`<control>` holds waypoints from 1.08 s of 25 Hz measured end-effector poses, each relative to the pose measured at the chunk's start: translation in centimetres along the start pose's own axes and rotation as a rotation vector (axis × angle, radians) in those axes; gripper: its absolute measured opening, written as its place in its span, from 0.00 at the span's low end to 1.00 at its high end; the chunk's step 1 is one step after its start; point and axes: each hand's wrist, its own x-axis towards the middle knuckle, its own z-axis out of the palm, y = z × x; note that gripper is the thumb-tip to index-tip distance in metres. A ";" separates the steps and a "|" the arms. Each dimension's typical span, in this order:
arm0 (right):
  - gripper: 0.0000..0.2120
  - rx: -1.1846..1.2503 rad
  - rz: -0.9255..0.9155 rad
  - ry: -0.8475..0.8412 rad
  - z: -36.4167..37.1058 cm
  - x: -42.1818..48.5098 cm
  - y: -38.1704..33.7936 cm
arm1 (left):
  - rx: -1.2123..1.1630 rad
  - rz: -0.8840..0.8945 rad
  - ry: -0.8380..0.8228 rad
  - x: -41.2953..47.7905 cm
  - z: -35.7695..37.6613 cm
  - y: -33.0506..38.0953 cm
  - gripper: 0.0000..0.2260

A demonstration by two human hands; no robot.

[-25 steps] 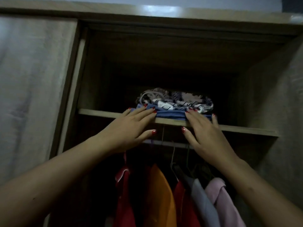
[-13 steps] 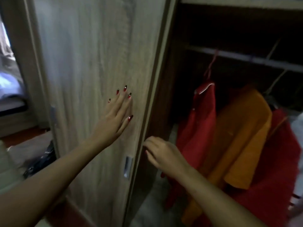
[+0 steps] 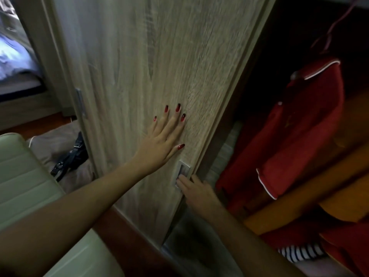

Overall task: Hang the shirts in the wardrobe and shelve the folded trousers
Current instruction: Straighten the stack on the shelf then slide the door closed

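A light wood sliding wardrobe door (image 3: 151,62) fills the middle of the view. My left hand (image 3: 161,140) lies flat on it, fingers spread, holding nothing. My right hand (image 3: 194,189) has its fingertips in the recessed metal handle (image 3: 182,172) at the door's right edge. Inside the dark wardrobe to the right hangs a red shirt with white trim (image 3: 295,134) on a hanger (image 3: 337,27). An orange shirt (image 3: 323,194) hangs beside it, with a striped garment (image 3: 299,252) low down. The shelf with the folded trousers is out of view.
A pale green padded chair back (image 3: 24,176) stands at lower left. A dark belt (image 3: 69,156) lies on a beige cushion on the floor behind it. A bed (image 3: 14,62) shows at far left through a doorway. A second handle (image 3: 79,104) sits on the door's left edge.
My hands left the folded pile on the upper shelf and the view dropped. My left hand now presses the door and my right hand has reached its recessed handle.
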 end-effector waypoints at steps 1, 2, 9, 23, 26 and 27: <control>0.30 0.021 0.027 0.030 0.1 0.0 -0.3 | 0.000 0.003 0.001 0.0 0.2 0.0 0.31; 0.28 0.060 0.042 0.035 0.2 0.0 -0.5 | -0.002 0.008 0.000 -0.1 0.3 0.2 0.31; 0.21 0.100 0.147 0.078 1.3 -7.0 0.9 | 0.028 0.099 0.066 -0.1 1.3 6.7 0.33; 0.11 0.407 0.875 0.224 3.7 -28.8 4.5 | 0.007 0.535 0.242 1.4 4.8 29.6 0.29; 0.12 0.443 0.991 0.229 3.9 -32.6 5.8 | 0.059 0.644 0.282 1.7 5.0 33.2 0.30; 0.12 0.427 1.020 0.233 4.0 -33.8 6.2 | 0.062 0.680 0.289 1.8 4.9 34.3 0.30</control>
